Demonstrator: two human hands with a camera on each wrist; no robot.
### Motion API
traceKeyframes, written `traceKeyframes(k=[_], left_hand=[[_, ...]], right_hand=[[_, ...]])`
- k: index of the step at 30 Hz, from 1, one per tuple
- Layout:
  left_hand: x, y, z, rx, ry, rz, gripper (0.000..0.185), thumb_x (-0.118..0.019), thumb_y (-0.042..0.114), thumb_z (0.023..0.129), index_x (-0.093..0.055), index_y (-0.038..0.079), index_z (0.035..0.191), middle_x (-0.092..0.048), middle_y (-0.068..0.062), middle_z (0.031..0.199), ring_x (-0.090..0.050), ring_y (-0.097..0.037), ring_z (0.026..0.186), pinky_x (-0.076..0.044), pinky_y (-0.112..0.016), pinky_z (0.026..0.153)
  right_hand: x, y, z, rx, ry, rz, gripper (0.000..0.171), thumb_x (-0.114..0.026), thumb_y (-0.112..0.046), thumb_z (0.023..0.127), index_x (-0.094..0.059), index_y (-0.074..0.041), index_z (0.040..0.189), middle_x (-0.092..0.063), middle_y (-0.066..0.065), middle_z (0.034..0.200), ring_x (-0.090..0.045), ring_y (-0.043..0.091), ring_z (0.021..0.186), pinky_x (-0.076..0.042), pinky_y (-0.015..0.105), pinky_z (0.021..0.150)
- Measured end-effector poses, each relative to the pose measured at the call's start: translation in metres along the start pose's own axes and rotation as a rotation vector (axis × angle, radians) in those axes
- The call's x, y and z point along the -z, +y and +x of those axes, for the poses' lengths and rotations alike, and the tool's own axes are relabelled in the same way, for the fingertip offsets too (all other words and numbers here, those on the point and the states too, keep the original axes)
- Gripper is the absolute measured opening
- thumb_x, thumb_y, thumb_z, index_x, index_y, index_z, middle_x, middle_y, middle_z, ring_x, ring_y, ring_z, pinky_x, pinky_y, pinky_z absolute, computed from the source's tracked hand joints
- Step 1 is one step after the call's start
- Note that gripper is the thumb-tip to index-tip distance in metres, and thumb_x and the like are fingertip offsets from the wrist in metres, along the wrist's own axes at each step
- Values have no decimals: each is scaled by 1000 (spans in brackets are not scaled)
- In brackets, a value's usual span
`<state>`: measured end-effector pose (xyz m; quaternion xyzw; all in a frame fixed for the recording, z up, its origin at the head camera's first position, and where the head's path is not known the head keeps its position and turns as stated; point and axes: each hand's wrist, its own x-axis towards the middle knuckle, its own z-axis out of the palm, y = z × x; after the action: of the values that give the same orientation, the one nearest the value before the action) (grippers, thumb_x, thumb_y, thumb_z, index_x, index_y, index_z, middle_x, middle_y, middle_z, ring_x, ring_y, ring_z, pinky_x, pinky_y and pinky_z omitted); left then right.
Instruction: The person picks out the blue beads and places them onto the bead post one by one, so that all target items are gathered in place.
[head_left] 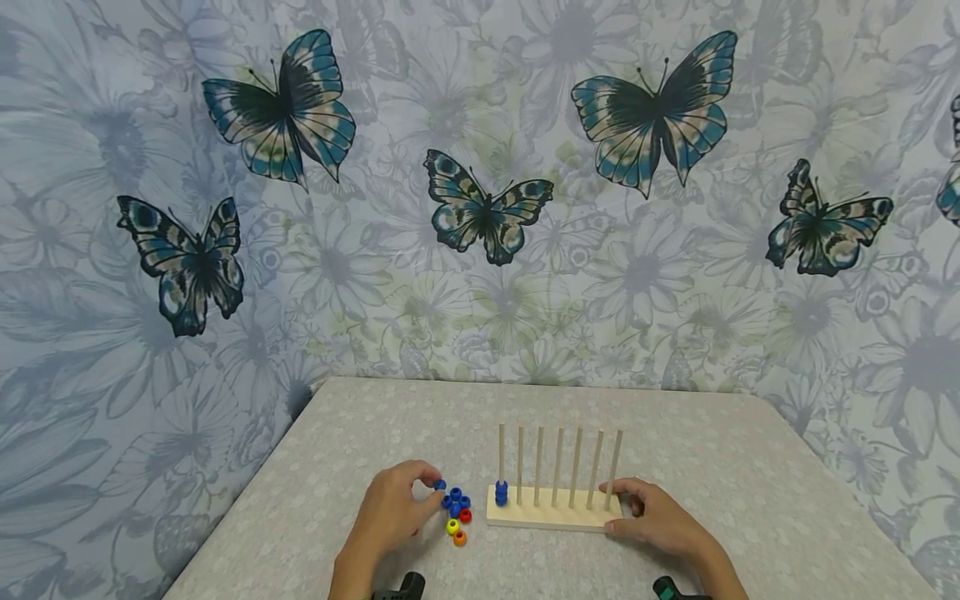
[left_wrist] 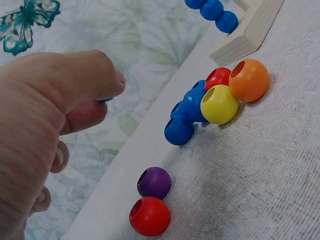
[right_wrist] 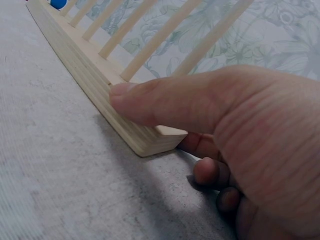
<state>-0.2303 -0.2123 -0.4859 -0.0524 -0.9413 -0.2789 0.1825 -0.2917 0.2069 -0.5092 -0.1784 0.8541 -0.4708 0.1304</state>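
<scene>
A: Head view. What does the left hand [head_left: 393, 508] hold?
B: A blue bead [head_left: 440, 484], pinched between thumb and fingertip just above the loose beads [head_left: 457, 512] on the bench [head_left: 750, 492]. The grip is pressed together on that bead.

A: And the right hand [head_left: 656, 517]?
B: It clasps the right end of the wooden peg rack [head_left: 551, 510], thumb on the front edge, fingers round the end. Blue beads [head_left: 501, 492] sit stacked on the leftmost peg.

A: Left wrist view?
B: The thumb and forefinger [left_wrist: 90, 80] are closed together, with only a sliver of blue showing between them. Near them lie a blue cluster [left_wrist: 187, 112], a yellow bead [left_wrist: 219, 104], an orange bead [left_wrist: 249, 80], a red bead [left_wrist: 218, 77] behind, and, nearer the camera, a purple bead [left_wrist: 154, 182] beside another red one [left_wrist: 149, 216].

A: Right wrist view?
B: The thumb [right_wrist: 160, 100] lies flat along the rack's top front edge [right_wrist: 100, 90]; the fingers curl under at its corner. The pegs [right_wrist: 135, 22] rise behind.
</scene>
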Motion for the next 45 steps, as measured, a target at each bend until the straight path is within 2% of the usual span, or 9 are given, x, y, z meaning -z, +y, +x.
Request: traceKeyframes(k=[7,15,18,22,26,36,45], left_hand=[[0,3,1,-58,162,8,18,-84,25,78,-72,28,92,-68,17,87,-67,-9,80,-54,-26,71],[0,6,2,-100,257,17,19,-84,20,77,-73,26,92,-70,15,86,-67,-7,79,-54,-25,70],[0,8,3,-106,273,6,19,-84,21,78,-73,27,92,-70,16,86,-62,-5,70,-50,-21,64],[0,13,5,-120,289,-33,19,-84,22,79,-72,28,93,-68,16,87,-47,-3,59,-41,-18,55],[1,18,7,-151,324,-70,21,-84,19,79,-71,28,93,-66,17,86,-38,-1,57,-36,-18,52],[1,27,13,-243,365,-140,24,-84,16,78,-71,25,96,-65,16,86,-48,-15,61,-38,-18,54],[5,37,20,-295,363,-154,25,-84,16,79,-70,25,98,-66,14,88,-39,-3,62,-37,-18,54]], right_hand=[[0,0,1,-1,6,1,58,-84,-27,80,-63,-12,132,-47,7,86,-39,16,77,-33,26,61],[0,1,1,-1,3,2,58,-84,-28,80,-64,-12,132,-46,6,86,-39,16,77,-33,26,61],[0,3,2,-5,1,-6,59,-84,-29,79,-64,-13,132,-47,6,86,-40,16,77,-33,26,61],[1,4,3,-5,3,-14,59,-85,-31,79,-64,-13,131,-47,5,87,-40,16,77,-33,26,62],[1,4,3,1,5,-10,58,-84,-30,80,-64,-13,131,-48,6,87,-40,16,77,-33,26,62],[-2,3,2,4,8,6,57,-84,-28,80,-64,-13,132,-49,7,88,-40,16,78,-33,26,62],[-1,0,1,3,17,-20,57,-85,-29,79,-65,-14,130,-49,7,88,-41,17,78,-33,26,61]])
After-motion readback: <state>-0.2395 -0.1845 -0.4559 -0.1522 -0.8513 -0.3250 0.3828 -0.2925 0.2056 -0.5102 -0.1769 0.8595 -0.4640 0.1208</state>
